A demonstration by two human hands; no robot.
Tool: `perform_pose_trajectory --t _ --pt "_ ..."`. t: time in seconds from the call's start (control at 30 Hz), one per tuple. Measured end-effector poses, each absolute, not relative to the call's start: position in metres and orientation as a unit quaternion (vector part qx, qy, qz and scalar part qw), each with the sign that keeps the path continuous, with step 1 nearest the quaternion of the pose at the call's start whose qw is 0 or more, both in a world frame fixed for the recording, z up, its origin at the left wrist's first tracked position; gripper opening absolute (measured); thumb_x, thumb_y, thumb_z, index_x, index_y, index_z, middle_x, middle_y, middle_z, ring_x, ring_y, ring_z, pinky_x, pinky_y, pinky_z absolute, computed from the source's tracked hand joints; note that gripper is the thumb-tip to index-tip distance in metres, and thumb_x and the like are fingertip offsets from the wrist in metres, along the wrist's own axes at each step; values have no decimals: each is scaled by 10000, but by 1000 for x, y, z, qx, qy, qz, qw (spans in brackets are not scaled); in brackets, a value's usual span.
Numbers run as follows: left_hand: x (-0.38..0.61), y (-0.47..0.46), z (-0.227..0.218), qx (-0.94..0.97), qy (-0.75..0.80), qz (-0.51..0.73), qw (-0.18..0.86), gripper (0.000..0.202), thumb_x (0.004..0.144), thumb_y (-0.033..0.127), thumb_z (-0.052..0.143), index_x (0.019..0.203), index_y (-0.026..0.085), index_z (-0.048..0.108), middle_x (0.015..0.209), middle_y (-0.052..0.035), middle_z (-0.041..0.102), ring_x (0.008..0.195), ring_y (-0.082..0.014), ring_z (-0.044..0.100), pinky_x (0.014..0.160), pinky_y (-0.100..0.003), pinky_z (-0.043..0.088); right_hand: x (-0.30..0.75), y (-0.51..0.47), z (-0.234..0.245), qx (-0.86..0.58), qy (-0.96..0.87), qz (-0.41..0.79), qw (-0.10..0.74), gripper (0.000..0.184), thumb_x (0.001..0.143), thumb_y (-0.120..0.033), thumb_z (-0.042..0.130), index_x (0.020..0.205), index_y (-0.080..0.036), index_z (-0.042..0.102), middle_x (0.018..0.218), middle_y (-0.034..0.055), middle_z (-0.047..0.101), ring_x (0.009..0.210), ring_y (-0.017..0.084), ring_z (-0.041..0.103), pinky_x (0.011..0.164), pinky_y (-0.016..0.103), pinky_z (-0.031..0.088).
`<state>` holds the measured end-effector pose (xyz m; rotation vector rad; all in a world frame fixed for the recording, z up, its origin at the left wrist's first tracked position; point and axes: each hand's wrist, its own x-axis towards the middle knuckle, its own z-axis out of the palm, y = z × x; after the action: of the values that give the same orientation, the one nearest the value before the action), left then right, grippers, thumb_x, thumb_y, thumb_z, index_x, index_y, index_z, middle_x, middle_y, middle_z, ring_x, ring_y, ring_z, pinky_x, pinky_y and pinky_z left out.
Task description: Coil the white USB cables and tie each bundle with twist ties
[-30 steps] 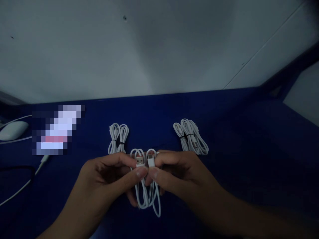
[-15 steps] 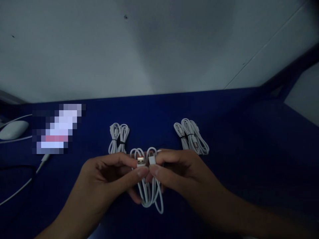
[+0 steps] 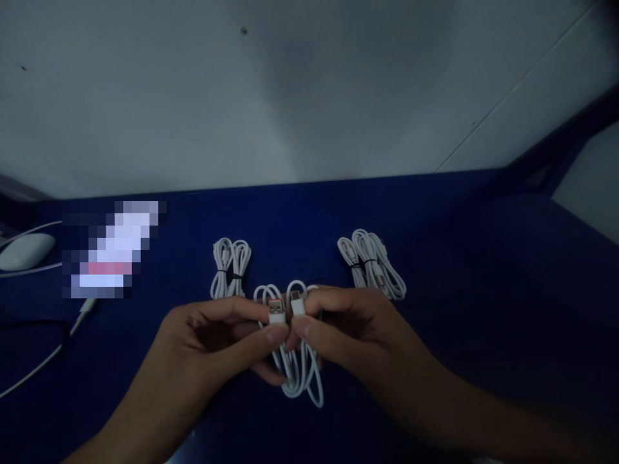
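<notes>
Both hands hold one coiled white USB cable [image 3: 300,374] just above the blue table [image 3: 459,270]. My left hand [image 3: 217,338] pinches the cable beside its wide USB plug [image 3: 276,310], thumb and forefinger closed. My right hand [image 3: 348,328] pinches it beside the smaller plug [image 3: 298,303]. The two plugs stand side by side, pointing up and away from me. The cable's loops hang below my fingers.
Two more tied white cable bundles lie beyond my hands, one at the left [image 3: 231,267] and one at the right [image 3: 371,264]. A white mouse [image 3: 24,251] and loose wires [image 3: 43,361] sit at the far left. A pale wall rises behind the table.
The cable and both hands have shifted slightly right and away from me. The hanging loops have drawn up a little. The grips are unchanged.
</notes>
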<state>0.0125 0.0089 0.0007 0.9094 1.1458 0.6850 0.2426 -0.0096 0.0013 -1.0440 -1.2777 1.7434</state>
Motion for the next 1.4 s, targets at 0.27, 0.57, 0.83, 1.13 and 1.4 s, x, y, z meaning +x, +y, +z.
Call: perform_pose_trajectory --t 0.27,0.57,0.83,1.13,1.4 --pt "12 11 0 427 496 286 700 58 888 238 978 860 260 931 603 -22 843 623 -194 858 711 -204 686 243 -10 2 -419 -501 671 350 280 1115 -373 721 884 -221 765 847 -12 663 768 151 575 675 289 467" --pt "12 12 0 434 494 279 700 110 889 208 960 813 271 911 599 -9 840 619 -165 851 693 -156 659 241 -10 -1 -420 -493 675 355 274 1116 -362 729 886 -220 776 835 -20 633 731 137 517 638 287 418" --pt "12 13 0 432 490 284 702 114 889 194 955 820 277 922 601 6 838 626 -171 856 686 -165 666 239 -10 0 -434 -492 670 346 300 1101 -368 731 845 -212 742 835 -11 618 743 144 502 623 288 392" --pt "12 13 -1 436 493 272 702 145 950 342 955 828 272 919 611 -2 846 625 -149 850 685 -146 653 239 -10 1 -429 -489 674 350 271 1086 -318 746 838 -207 757 812 -24 635 711 123 515 614 267 398" --pt "14 14 0 425 490 277 709 110 889 208 963 809 265 914 603 4 839 610 -160 846 680 -161 659 239 -10 -1 -431 -488 672 352 273 1089 -329 744 843 -212 757 805 -28 623 706 122 506 610 266 399"
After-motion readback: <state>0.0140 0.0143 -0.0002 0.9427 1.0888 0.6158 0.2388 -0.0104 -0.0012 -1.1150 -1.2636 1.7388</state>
